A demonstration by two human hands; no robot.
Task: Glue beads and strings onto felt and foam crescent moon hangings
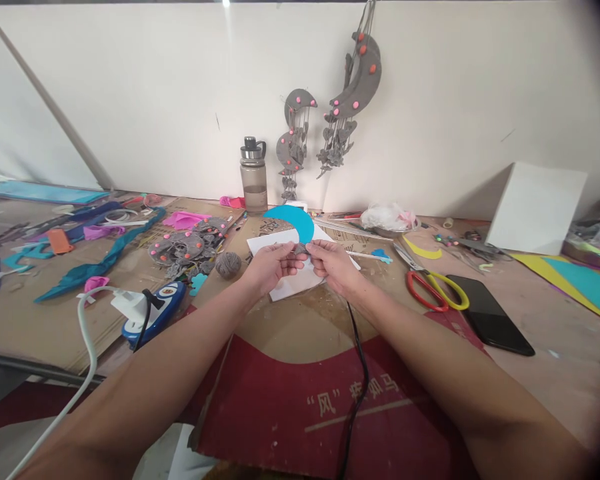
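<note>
Left hand [273,265] and right hand [333,265] meet at table centre — fingertips of both pinched on a small grey piece [301,249], held just above white paper [293,283]. Teal crescent [294,219] lies behind; grey yarn ball [228,264] left, scissors [433,283] right.

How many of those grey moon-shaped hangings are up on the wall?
2: a small grey moon hanging right of the water bottle, and a large grey moon hanging higher, to its right. Similar grey pieces lie on the table.
</note>
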